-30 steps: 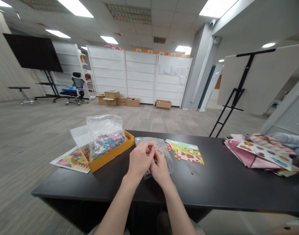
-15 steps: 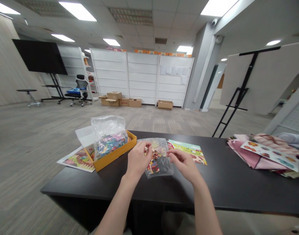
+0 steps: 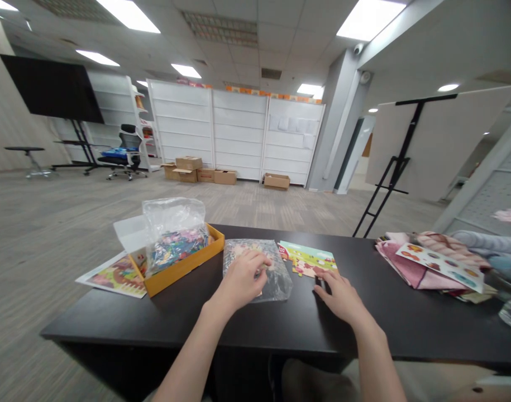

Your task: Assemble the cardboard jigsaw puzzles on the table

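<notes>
A clear plastic bag [image 3: 276, 282] with puzzle pieces in it lies on the black table. My left hand [image 3: 244, 279] is over this bag, its fingers curled together; what they pinch, if anything, is hidden. Right of the bag lies a partly joined farm-scene jigsaw puzzle [image 3: 309, 258], green on top with a knobbly lower edge. My right hand [image 3: 341, 293] is at the puzzle's lower right edge, fingers stretched out and apart, the fingertips at the brown-and-white pieces. Whether they press on it I cannot tell.
To the left stands a yellow box [image 3: 184, 269] holding a bigger plastic bag [image 3: 173, 229] of colourful pieces. A printed picture sheet [image 3: 116, 276] sticks out beside it. On the right are folded pink cloths [image 3: 400, 262] under a sticker sheet [image 3: 439, 267]. The table's front edge [image 3: 188, 341] runs near me.
My right hand has moved from the bag's right side to the puzzle's lower edge. My left hand stays over the bag, now lower on it. The view has turned slightly right.
</notes>
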`<state>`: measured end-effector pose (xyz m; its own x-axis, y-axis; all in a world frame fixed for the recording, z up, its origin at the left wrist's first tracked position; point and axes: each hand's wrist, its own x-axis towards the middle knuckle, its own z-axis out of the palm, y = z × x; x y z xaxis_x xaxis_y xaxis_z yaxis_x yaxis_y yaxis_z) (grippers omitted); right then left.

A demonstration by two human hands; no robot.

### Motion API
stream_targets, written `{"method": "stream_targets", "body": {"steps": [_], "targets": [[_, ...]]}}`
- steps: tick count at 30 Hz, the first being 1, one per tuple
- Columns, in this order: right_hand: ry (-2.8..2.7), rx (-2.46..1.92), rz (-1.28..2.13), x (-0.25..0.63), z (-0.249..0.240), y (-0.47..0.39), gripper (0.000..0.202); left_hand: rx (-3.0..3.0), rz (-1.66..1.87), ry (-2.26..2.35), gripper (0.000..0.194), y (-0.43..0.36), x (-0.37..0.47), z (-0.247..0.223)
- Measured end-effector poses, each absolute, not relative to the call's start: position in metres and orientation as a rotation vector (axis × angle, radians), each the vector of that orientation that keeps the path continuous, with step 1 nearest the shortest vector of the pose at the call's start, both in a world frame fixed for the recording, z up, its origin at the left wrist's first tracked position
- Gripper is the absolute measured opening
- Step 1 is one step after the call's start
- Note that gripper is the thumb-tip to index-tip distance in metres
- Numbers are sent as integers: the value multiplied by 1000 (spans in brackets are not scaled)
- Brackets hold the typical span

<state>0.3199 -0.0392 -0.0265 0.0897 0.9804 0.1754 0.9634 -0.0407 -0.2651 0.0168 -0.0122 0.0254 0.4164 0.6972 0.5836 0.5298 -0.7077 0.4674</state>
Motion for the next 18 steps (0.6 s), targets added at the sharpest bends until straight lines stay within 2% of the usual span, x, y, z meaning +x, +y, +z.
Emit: {"method": "stream_targets", "body": {"steps": [8,18], "targets": [[-1827,-2078,130,352,-21,-54,28,2509,1110,1099,14,-13,30,26],[-1504,-2432,-103,381,-29,-56,50,2565,1052,1112,13,-13,40,19]]}}
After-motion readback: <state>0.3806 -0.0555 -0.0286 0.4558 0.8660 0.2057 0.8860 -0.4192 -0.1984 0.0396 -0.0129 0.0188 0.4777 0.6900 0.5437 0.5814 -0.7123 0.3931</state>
